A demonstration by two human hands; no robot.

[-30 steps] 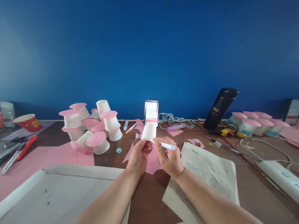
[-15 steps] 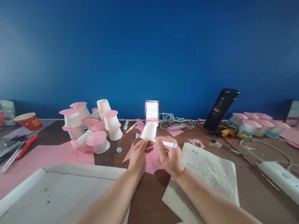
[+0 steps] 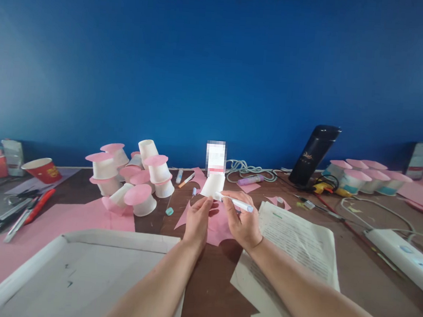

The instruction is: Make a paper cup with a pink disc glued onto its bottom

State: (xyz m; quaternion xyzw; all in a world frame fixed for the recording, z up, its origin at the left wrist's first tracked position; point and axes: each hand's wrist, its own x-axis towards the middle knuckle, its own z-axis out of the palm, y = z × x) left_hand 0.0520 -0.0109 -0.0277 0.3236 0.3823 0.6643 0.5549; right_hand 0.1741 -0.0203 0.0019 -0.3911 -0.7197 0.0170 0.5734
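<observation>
My left hand (image 3: pixel 198 219) is closed, its thumb and fingers pinching the near edge of a white paper cup (image 3: pixel 215 184). My right hand (image 3: pixel 243 222) grips a white marker pen (image 3: pixel 243 205) with a pale lilac end. The pen points left, its tip at the near rim of the cup; whether it touches cannot be made out. Under both hands lies a cut piece of pink paper (image 3: pixel 220 232). Behind the cup a phone (image 3: pixel 216 156) stands upright, its screen blurred out.
Stacked white cups with pink paper discs (image 3: pixel 141 194) stand on the left. A paper tray or box lid (image 3: pixel 89 266), scissors (image 3: pixel 11 218) and a red cup (image 3: pixel 42 169) lie nearer that side. To the right are printed sheets (image 3: pixel 296 238), a black bottle (image 3: pixel 314 154) and a power strip (image 3: pixel 404 259).
The view has shifted very slightly. The cup is tilted a little more, and the pen tip has moved slightly along its rim. Both hands keep their holds.
</observation>
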